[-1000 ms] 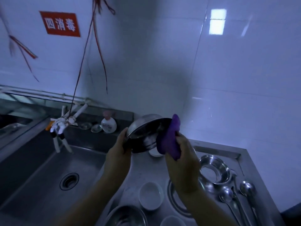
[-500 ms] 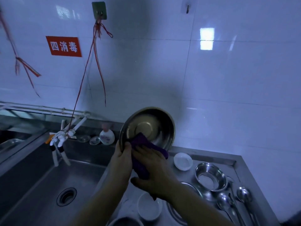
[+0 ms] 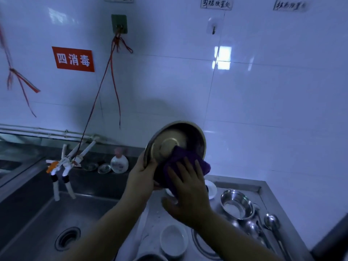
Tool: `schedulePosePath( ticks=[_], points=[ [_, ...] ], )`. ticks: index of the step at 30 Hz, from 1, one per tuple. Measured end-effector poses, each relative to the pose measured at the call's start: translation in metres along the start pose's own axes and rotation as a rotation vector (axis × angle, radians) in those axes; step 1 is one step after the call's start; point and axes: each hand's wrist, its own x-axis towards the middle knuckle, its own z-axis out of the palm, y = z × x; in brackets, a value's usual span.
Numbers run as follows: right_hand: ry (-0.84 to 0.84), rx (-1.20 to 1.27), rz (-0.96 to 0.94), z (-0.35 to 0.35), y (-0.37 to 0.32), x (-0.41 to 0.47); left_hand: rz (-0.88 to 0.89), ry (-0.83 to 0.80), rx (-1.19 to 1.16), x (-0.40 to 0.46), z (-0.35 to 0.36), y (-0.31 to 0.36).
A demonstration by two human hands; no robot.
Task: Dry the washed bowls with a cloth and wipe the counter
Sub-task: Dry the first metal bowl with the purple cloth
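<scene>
Compared with half a second back, the big round steel bowl (image 3: 175, 142) sits higher above the steel counter (image 3: 261, 187), left hand (image 3: 142, 174) gripping its rim, right hand (image 3: 188, 193) pressing the purple cloth (image 3: 185, 162) against its lower inside now.

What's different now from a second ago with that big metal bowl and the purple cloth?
The steel bowl was turned from edge-on to face the camera and lifted a little. The right hand moved the purple cloth from the bowl's rim into its inside, and now presses it against the lower wall. The left hand kept its grip on the rim. The white bowls, small steel bowl and spoons stayed on the counter.
</scene>
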Motion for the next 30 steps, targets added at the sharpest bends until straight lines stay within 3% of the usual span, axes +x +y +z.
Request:
schedulePosePath(
  ticks=[5, 13, 17, 23, 26, 30],
  points=[
    [0.016, 0.017, 0.042, 0.005, -0.038, -0.005, -0.065, -0.030, -0.010, -0.005, 0.000, -0.002],
    [0.173, -0.286, -0.472, -0.027, 0.032, -0.007, -0.086, -0.212, 0.253, 0.009, -0.028, 0.033],
    [0.324, -0.273, -0.414, -0.036, 0.025, 0.002, -0.062, -0.117, 0.250, 0.005, -0.016, 0.039],
    [0.438, -0.145, -0.208, -0.023, -0.019, 0.000, 0.017, -0.068, -0.073, -0.031, 0.011, 0.008],
    [0.398, -0.125, -0.249, -0.014, -0.015, -0.012, 0.069, -0.097, 0.081, -0.024, 0.004, 0.013],
    [0.332, -0.180, -0.445, -0.021, 0.017, -0.017, 0.150, -0.106, 0.314, -0.015, -0.008, 0.025]
  ],
)
